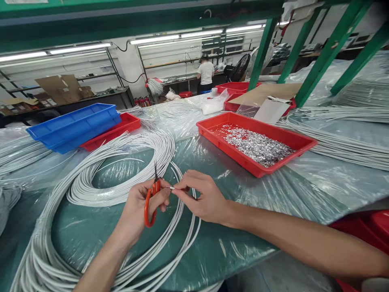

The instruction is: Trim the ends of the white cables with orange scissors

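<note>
My left hand [142,202] is closed around orange-handled scissors [155,186], with the dark pointed blades upward. Its thumb and fingertips also meet at a small white cable end [172,187]. My right hand [199,192] pinches that same end from the right between thumb and forefinger. Fine detail at the tip is too small to make out. Beneath and beside both hands lies a large coil of white cables [121,194], with several loose strands curving under my right hand.
A red tray [209,136] with many small shiny metal pieces [258,146] sits right of centre. A blue tray [75,125] rests on another red tray [130,121] at left. More cables [340,138] lie at right. Green posts [263,52] rise behind; a person [206,75] stands farther back.
</note>
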### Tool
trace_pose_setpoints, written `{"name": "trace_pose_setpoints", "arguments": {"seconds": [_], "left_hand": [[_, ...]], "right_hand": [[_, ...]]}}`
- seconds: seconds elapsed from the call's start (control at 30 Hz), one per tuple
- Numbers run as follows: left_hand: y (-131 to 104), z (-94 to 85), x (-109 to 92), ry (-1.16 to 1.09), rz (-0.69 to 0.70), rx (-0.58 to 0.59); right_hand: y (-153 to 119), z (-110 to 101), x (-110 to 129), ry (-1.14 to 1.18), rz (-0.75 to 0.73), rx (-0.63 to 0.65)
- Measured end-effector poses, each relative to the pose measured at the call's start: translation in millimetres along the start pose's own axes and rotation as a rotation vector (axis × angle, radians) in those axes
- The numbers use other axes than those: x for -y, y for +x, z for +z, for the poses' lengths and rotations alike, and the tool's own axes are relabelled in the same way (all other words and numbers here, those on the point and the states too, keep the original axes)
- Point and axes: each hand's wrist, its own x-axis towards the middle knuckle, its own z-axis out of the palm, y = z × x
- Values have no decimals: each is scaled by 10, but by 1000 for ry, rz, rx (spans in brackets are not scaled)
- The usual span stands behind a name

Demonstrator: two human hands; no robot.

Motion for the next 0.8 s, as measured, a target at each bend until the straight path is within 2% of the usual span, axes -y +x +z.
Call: {"name": "trace_pose_setpoints", "arguments": {"seconds": [0.5,0.8], "left_hand": [[-14,14,-68,37,19,5],[4,1,-26,49,-35,11]], "right_hand": [[-3,25,15,11,67,-2],[-9,26,-37,-131,-111,13]]}}
